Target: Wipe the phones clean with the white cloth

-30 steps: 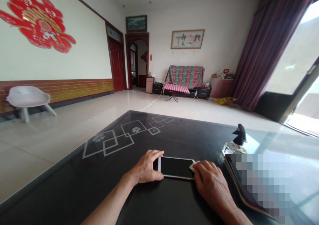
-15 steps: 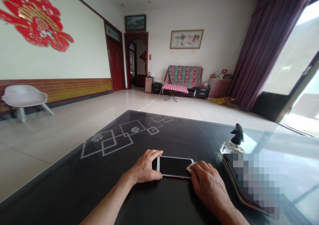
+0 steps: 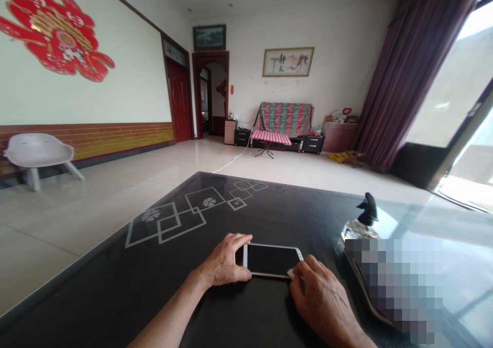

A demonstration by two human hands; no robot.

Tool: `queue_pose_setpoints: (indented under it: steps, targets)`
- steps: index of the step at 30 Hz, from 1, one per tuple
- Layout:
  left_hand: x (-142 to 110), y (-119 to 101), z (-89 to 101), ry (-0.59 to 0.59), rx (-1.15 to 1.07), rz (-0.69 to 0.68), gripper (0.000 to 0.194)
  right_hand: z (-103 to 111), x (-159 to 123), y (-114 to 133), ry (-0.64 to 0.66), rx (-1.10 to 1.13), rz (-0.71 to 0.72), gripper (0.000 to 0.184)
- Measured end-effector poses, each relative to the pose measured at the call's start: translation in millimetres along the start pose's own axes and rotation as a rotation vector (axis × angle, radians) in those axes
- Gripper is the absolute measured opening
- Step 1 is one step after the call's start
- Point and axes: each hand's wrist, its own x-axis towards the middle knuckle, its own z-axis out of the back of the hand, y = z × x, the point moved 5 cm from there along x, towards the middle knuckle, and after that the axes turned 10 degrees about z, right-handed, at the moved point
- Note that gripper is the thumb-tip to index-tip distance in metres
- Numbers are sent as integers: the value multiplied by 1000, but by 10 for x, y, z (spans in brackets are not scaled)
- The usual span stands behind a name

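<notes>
A white-framed smartphone [image 3: 272, 260] lies flat on the black table, its dark screen facing up. My left hand [image 3: 227, 261] grips its left end, thumb at the near corner and fingers at the far one. At the near right corner, my right hand [image 3: 319, 291] is closed on a small white cloth [image 3: 291, 273]. Only a tip of that cloth shows; the fingers cover the rest, and I cannot tell whether it is fabric or paper.
On the glossy black table [image 3: 154, 291], a clear pump bottle [image 3: 360, 225] stands to the right. Beside it lies a dark flat object [image 3: 365, 286], mostly blurred out. A white chair [image 3: 40, 153] stands on the floor at left, and a small checked table [image 3: 270, 137] farther back.
My right hand has slid with the white cloth from the phone's right edge toward its near right corner, uncovering more of that end. My left hand keeps its grip.
</notes>
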Motion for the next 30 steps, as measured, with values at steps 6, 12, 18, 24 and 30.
queue_pose_setpoints:
  steps: [6, 12, 18, 24, 30]
  targets:
    - [0, -1, 2, -1, -4, -8, 79, -10, 24, -123, 7, 6, -22, 17]
    - [6, 6, -8, -6, 1, -10, 78, -41, 33, -244, 11, -32, -22, 19]
    - [0, 14, -5, -10, -6, -15, 79, -27, 19, -151, -10, -42, 2, 18]
    - [6, 26, -9, -12, 13, -13, 79, -41, 25, 153, -17, 94, 96, 18]
    - [7, 9, -11, -6, 17, 0, 79, -10, 85, 192, 5, 236, 142, 21]
